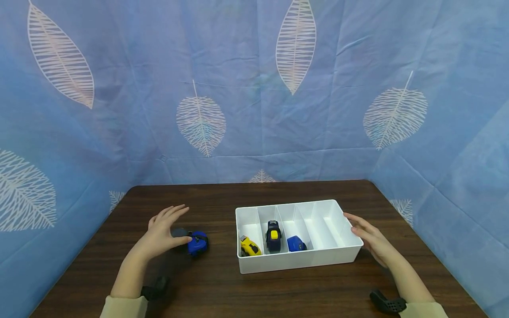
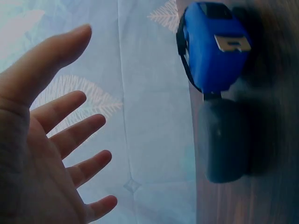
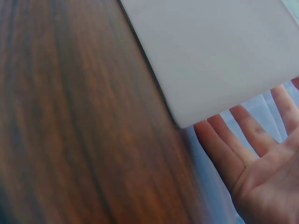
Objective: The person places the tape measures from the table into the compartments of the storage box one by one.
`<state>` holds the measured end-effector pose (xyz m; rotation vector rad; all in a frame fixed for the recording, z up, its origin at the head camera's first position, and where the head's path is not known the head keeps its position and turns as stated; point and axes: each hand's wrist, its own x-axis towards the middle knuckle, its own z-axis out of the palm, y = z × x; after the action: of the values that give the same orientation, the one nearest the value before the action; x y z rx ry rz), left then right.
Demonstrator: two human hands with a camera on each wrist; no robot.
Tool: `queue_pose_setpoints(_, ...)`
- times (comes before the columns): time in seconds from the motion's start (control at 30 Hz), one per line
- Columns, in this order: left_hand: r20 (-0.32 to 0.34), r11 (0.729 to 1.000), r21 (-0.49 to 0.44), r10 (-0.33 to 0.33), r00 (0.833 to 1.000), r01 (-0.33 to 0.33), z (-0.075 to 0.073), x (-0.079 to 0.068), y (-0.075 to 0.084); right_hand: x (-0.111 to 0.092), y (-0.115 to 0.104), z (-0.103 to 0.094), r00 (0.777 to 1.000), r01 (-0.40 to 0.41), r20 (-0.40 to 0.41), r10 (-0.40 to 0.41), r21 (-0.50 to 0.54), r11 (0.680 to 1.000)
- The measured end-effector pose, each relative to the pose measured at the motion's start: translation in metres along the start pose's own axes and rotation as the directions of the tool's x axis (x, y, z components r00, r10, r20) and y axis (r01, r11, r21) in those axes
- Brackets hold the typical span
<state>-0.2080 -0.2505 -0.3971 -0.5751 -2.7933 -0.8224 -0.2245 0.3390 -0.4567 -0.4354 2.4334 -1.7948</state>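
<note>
A white divided tray point(image 1: 337, 258) stands on the dark wooden table. Its left compartments hold a yellow tape measure point(image 1: 248, 246), a dark blue and yellow one point(image 1: 273, 235) and a blue one point(image 1: 296, 243). My right hand point(image 1: 367, 237) lies flat with straight fingers against the tray's right end; in the right wrist view the palm point(image 3: 261, 158) sits beside the tray wall point(image 3: 215, 51). My left hand point(image 1: 165, 229) hovers with spread fingers just left of a blue tape measure point(image 1: 197, 243) on the table. In the left wrist view the blue tape measure point(image 2: 212, 46) lies apart from the open left hand point(image 2: 51, 140).
A dark grey object point(image 1: 180, 233) lies right beside the blue tape measure, seen close in the left wrist view as a dark rounded lump point(image 2: 224, 140). The tray's two right compartments point(image 1: 326, 227) hold nothing. Blue leaf-print cloth point(image 1: 254, 88) walls the table on three sides.
</note>
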Motion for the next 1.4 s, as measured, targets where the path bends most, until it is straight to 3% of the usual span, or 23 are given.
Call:
queue_pose_setpoints(0.6,0.059,0.993,-0.069,-0.094,0.994,0.098,0.004,-0.005,-0.028,0.0,-0.001,0.0,1.0,0.003,0.009,-0.003,0.01,1.0)
queue_pose_setpoints(1.4,0.095,0.986,-0.011,-0.166,0.981,0.168,0.012,-0.006,-0.032,-0.001,-0.002,-0.001,1.0,-0.003,0.017,0.003,0.012,1.0)
